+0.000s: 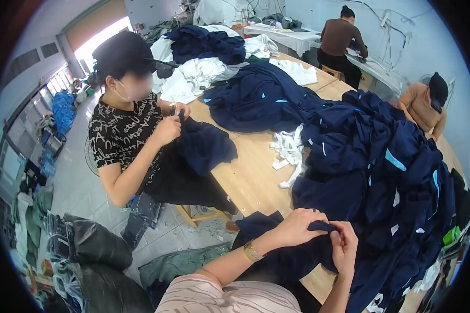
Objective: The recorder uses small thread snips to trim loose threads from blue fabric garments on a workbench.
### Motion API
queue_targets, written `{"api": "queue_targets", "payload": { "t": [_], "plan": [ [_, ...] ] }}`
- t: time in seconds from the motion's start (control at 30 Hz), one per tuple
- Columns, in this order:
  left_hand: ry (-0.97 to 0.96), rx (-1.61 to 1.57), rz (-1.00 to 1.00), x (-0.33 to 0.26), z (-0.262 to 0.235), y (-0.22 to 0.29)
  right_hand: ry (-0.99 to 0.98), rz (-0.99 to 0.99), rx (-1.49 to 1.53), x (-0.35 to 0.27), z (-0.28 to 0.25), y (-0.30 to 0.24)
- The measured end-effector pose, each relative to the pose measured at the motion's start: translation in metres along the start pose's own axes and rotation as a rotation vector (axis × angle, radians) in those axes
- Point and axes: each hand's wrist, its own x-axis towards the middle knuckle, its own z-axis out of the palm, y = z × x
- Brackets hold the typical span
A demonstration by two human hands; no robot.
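Both hands working at near bench [256, 177] edge: left hand [297, 227] pinching navy garment [277, 255] fold taut, right hand [344, 248] gripping small red tool at seam — keeping fabric tensioned, snipping close.

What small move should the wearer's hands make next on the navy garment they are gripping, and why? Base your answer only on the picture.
Probably draw the pinched fold a little toward the body and spread it. The left hand and right hand both pinch one bunched edge of the navy garment, with something small and red at the right fingertips; the cloth there is crumpled, and the big navy pile crowds it.
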Motion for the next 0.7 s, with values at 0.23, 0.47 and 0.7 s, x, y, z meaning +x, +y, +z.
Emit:
{"api": "queue_targets", "payload": {
  "t": [0.23,0.47,0.7],
  "plan": [
    [-0.162,0.027,-0.008,-0.001,-0.018,0.008,0.166,-0.166,-0.184,-0.004,-0.015,0.000],
    [0.015,0.262,-0.093,-0.011,-0.015,0.003,0.339,-0.041,-0.175,-0.012,-0.024,0.001],
    [0.164,-0.160,-0.384,-0.010,-0.016,-0.024,0.294,0.020,0.021,0.003,0.012,0.028]
  ]
}}
